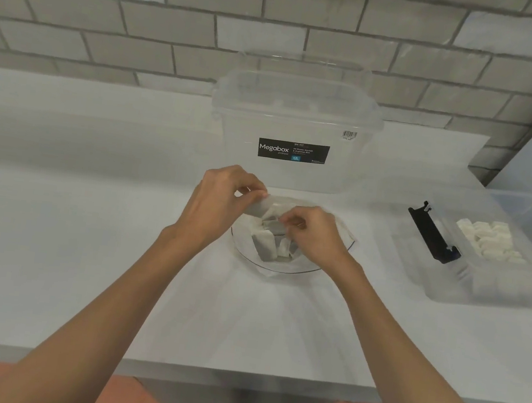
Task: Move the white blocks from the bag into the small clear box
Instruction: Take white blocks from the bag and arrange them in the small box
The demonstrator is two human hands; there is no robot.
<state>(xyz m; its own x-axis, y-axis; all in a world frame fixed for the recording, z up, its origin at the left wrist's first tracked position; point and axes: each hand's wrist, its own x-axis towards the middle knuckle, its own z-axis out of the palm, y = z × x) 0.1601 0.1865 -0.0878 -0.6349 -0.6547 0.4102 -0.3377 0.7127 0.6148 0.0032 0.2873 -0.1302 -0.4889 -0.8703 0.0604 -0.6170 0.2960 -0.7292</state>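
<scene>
From my feed the bag is hard to read: thin, clear, crinkled film lying on the white counter just in front of the Megabox tub, its outline showing only as a faint curved edge. Inside it, pale rectangular white blocks sit jumbled and look grey in shadow; I cannot count them. My left hand pinches a raised flap of the film between thumb and fingertips. My right hand is curled tight at the bag's mouth, pinching the film; whether a block is also under those fingertips I cannot tell.

The tub is a tall, clear, round-cornered container with a black label whose small print is unreadable. Right of the tub, the small clear box holds a heap of blocks, with a black latch on its near side. Its far end is cut off by the frame edge.
</scene>
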